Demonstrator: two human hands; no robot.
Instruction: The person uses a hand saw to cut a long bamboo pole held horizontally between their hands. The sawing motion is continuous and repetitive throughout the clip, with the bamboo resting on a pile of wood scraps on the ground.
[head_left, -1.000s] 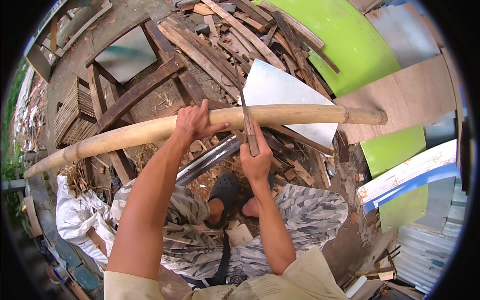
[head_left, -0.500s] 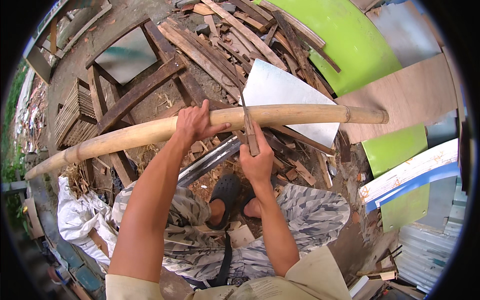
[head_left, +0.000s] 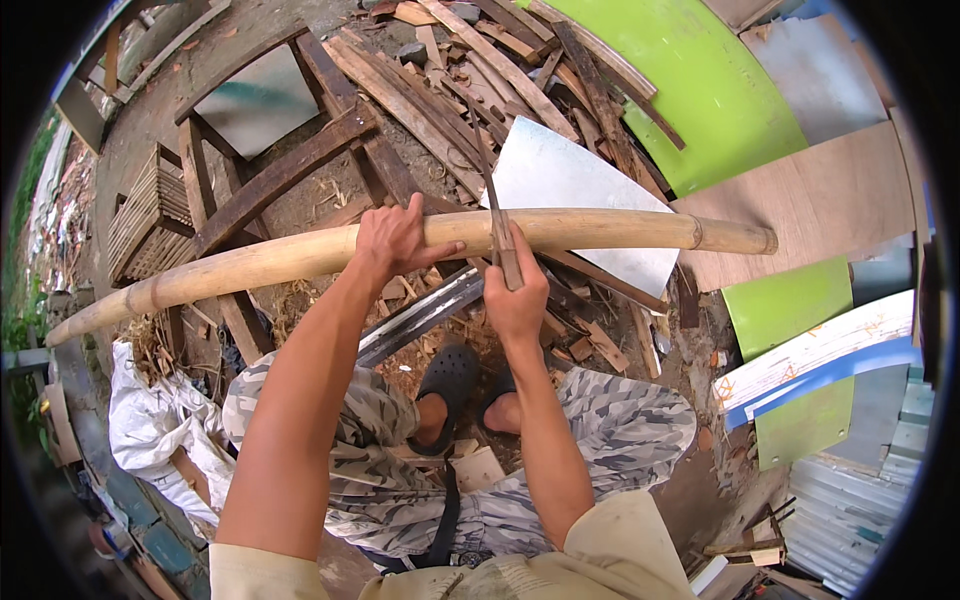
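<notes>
A long, pale bamboo pole (head_left: 600, 229) lies crosswise in front of me, its far left part resting over a dark wooden frame (head_left: 290, 180). My left hand (head_left: 392, 240) is closed over the pole left of the middle, with the thumb stretched along it. In my right hand (head_left: 518, 292) is the wooden handle of a saw (head_left: 505, 238). The saw's thin dark blade, seen nearly edge-on, crosses the pole and points away from me. Whether the blade has cut into the bamboo cannot be made out.
Scrap wood (head_left: 430, 120) is heaped beyond the pole, next to a white sheet (head_left: 570, 185). Green panels (head_left: 700, 90) and a plywood board (head_left: 810, 190) lie to the right. A slatted wooden piece (head_left: 150, 220) and a white sack (head_left: 160, 420) are at left.
My right hand and the saw have slid slightly forward, away from me, across the pole. My left hand keeps its place on the bamboo.
</notes>
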